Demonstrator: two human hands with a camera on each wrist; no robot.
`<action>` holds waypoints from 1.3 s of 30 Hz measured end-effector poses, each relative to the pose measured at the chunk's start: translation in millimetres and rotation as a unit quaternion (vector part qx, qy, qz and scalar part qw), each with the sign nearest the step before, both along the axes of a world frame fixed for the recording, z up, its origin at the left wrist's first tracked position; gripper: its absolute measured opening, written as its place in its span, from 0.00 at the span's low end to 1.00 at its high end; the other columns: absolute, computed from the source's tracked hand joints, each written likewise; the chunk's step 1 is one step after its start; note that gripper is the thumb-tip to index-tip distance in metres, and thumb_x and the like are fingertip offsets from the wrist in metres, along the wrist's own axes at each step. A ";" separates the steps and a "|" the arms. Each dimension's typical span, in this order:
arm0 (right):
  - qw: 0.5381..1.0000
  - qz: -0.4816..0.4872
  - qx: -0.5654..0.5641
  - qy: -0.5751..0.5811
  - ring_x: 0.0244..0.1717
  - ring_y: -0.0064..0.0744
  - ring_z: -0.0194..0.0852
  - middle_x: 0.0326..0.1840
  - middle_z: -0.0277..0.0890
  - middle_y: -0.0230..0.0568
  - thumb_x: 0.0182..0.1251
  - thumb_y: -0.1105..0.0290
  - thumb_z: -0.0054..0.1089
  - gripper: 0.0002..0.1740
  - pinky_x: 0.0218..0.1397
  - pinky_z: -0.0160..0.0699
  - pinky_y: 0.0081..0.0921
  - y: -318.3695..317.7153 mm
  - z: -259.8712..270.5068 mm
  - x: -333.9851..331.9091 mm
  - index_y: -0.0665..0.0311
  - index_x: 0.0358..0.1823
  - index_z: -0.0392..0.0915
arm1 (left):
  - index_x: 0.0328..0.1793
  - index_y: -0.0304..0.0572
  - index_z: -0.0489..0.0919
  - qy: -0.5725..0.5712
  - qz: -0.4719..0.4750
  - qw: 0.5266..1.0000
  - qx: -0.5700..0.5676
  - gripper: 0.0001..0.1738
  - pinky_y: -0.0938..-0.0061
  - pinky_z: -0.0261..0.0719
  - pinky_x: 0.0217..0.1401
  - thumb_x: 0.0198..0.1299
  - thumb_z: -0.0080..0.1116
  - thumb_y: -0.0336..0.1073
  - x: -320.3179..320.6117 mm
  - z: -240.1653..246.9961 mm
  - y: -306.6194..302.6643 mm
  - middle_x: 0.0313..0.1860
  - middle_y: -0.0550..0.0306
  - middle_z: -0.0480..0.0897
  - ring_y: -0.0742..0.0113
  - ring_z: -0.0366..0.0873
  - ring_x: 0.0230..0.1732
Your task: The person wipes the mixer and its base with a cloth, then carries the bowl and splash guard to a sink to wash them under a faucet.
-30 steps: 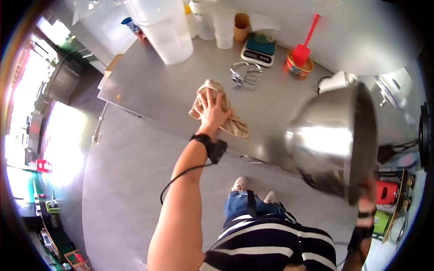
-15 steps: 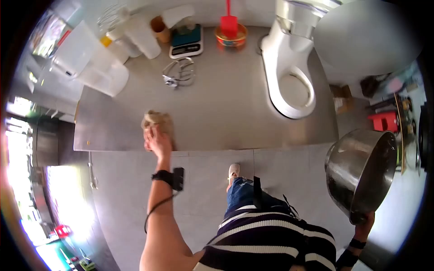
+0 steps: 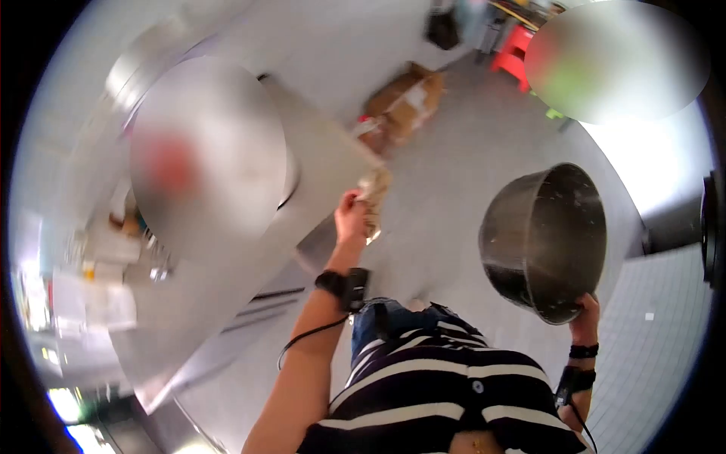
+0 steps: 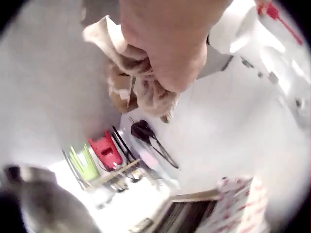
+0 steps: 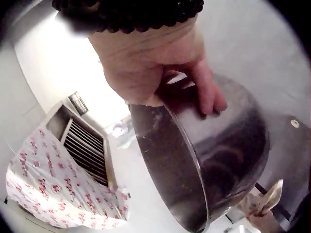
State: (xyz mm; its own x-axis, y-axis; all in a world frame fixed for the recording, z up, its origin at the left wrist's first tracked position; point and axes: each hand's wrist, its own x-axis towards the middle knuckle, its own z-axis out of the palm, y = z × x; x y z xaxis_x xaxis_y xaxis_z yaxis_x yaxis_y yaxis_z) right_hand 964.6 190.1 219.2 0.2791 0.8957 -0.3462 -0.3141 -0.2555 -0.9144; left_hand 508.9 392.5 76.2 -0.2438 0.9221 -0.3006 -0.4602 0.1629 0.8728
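My left hand (image 3: 350, 219) grips a crumpled beige cloth (image 3: 375, 189), held beside the corner of the steel table (image 3: 302, 136). In the left wrist view, folds of the cloth (image 4: 155, 97) bulge out below the hand (image 4: 170, 48). Out to the right, my right hand (image 3: 584, 321) holds a large steel mixing bowl (image 3: 503, 234) by its rim. The bowl hangs tilted on its side over the floor, mouth facing right. In the right wrist view, the fingers (image 5: 206, 90) lie over the outer wall of the bowl (image 5: 233, 150), with the thumb side at the rim.
Cardboard boxes (image 3: 404, 102) stand on the floor past the table's end. A red stool (image 3: 514, 57) is farther back. On the table's far left are a clear plastic container (image 3: 94, 303) and a whisk attachment (image 3: 160, 272). A slatted unit (image 5: 85, 145) under a patterned cover shows in the right wrist view.
The view has swung right, putting the table at left. My left hand has moved from the tabletop to its corner, lifting the cloth. My right hand still holds the bowl.
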 end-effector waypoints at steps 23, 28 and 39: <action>0.840 -0.488 -0.172 -0.162 0.19 0.43 0.75 0.25 0.73 0.49 0.47 0.76 0.45 0.13 0.18 0.82 0.38 -75.1 -128.0 303.9 0.80 0.33 0.71 | 0.59 0.46 0.69 -0.129 -0.412 0.879 -0.204 0.25 0.66 0.77 0.48 0.62 0.42 0.51 518.1 -14.3 302.2 0.54 0.58 0.75 0.62 0.73 0.53; 0.746 -0.624 -0.211 -0.100 0.17 0.45 0.75 0.23 0.73 0.51 0.43 0.76 0.44 0.13 0.17 0.81 0.38 -93.2 -157.5 374.3 0.81 0.30 0.70 | 0.61 0.45 0.67 -0.106 -0.601 0.781 -0.135 0.24 0.64 0.74 0.53 0.65 0.38 0.49 771.9 29.2 324.3 0.56 0.56 0.73 0.62 0.72 0.55; 0.823 -0.543 -0.160 -0.039 0.18 0.30 0.74 0.30 0.73 0.39 0.52 0.71 0.49 0.23 0.17 0.81 0.29 74.8 -103.4 782.7 0.68 0.53 0.67 | 0.62 0.41 0.66 -0.063 -0.476 0.858 -0.185 0.25 0.57 0.72 0.58 0.64 0.35 0.47 1009.4 -7.5 400.2 0.59 0.53 0.70 0.56 0.70 0.58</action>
